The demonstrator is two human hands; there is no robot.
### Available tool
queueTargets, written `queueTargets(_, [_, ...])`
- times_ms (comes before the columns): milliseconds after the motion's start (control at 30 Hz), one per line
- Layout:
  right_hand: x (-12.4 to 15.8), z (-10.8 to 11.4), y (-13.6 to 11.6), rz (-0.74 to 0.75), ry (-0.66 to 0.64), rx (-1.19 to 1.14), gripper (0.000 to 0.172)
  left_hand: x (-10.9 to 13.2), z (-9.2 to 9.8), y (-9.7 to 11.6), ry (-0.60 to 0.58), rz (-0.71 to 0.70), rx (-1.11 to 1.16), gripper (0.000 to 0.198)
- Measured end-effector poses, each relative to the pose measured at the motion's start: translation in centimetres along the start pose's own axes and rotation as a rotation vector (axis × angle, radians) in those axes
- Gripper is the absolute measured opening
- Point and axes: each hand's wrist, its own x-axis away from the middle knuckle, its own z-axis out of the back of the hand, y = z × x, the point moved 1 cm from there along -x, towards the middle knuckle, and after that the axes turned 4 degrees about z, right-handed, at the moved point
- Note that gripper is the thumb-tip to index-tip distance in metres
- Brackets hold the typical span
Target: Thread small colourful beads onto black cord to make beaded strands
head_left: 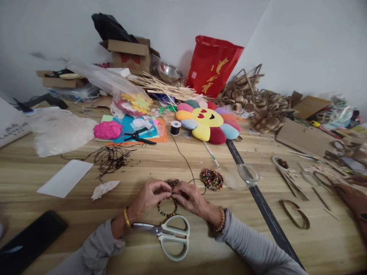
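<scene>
My left hand [149, 196] and my right hand [190, 198] meet over the wooden table [200, 244], fingers pinched together on a loop of small multicoloured beads [168, 209] strung on dark cord. The loop hangs below my fingertips toward me. A thin black cord [183, 156] runs from my right hand up to a black thread spool [175, 127]. A pile of loose coloured beads [211, 179] lies just right of my right hand. Pale-handled scissors [168, 233] lie shut on the table between my forearms.
A clear round lid [249, 173], a black ruler strip [266, 214] and a flower-shaped plush cushion [208, 121] lie right and beyond. A dark phone [28, 240], white paper [65, 178], tangled cord scraps [110, 158] sit left. Another person's hand [354, 194] works at the right edge.
</scene>
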Motion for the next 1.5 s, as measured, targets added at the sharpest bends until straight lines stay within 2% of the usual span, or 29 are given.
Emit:
queueTargets(333, [0.2,-0.1,0.1,-0.062,-0.006,-0.004,0.024,0.0,-0.1,0.2,-0.03,0.009,0.02,0.01])
queueTargets(533, [-0.3,0.2,-0.4,0.039,-0.005,-0.036,0.014,0.0,0.1,0.5,-0.046,-0.207,-0.084,0.015])
queueTargets(633, [-0.3,0.2,-0.4,0.049,-0.024,-0.009,0.005,0.0,0.2,0.6,-0.028,-0.254,-0.089,0.017])
queueTargets(767, [-0.2,0.4,-0.3,-0.008,0.011,0.07,0.015,-0.1,0.4,0.6,-0.013,-0.213,-0.044,0.017])
queueTargets(867, [-0.2,0.6,-0.6,-0.018,0.058,0.043,0.021,-0.1,0.4,0.4,0.009,-0.201,-0.01,0.016])
queueTargets(1067, [-0.3,0.4,-0.8,-0.03,-0.021,-0.089,0.013,0.1,0.2,0.3,-0.002,-0.218,-0.016,0.015])
queueTargets(1267, [-0.5,0.4,-0.2,-0.049,0.044,-0.125,0.019,0.2,0.1,0.3,0.016,-0.175,-0.136,0.013])
queueTargets(1367, [-0.7,0.7,-0.2,-0.113,0.07,-0.165,0.021,0.2,0.0,0.3,0.013,-0.192,-0.195,0.011])
queueTargets(1500, [-1.0,1.4,-0.7,-0.288,0.051,-0.216,0.024,0.1,-0.2,0.1,-0.004,-0.272,-0.262,0.011])
